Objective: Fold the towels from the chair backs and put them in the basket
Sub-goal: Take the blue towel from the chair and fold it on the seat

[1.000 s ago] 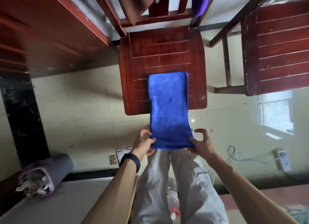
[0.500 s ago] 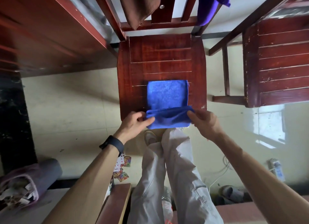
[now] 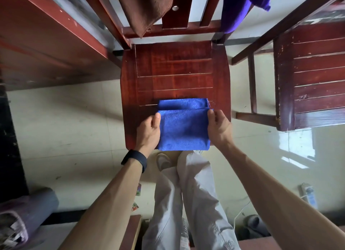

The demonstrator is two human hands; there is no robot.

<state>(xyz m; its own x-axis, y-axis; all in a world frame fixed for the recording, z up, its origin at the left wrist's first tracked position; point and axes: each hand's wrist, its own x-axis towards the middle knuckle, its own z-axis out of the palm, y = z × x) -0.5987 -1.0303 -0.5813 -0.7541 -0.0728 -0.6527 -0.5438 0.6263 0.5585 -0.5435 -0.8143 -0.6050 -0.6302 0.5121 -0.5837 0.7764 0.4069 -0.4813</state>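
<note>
Left hand (image 3: 149, 130), right hand (image 3: 219, 127): pinching upper corners of towel (image 3: 183, 132) at 9 and 3 o'clock, likely to square the fold. Seat (image 3: 175, 72): serves as flat folding surface.

Head camera looks steeply down, close over the chair seat (image 3: 175, 70).

The folded towel (image 3: 183, 130) lay on the near part of the chair seat (image 3: 175, 72), its near edge at the seat's near edge, with the left hand (image 3: 148, 132) gripping its left side and the right hand (image 3: 219, 127) its right side. Beyond the seat, on the chair back (image 3: 173, 28), one hanging towel (image 3: 147, 9) draped at the left and another hanging towel (image 3: 240, 5) at the right. A second chair (image 3: 315, 78) stood to the right, a table (image 3: 46, 44) to the far left, a rolled mat (image 3: 28, 212) on the floor near left and a power strip (image 3: 309, 197) near right.
</note>
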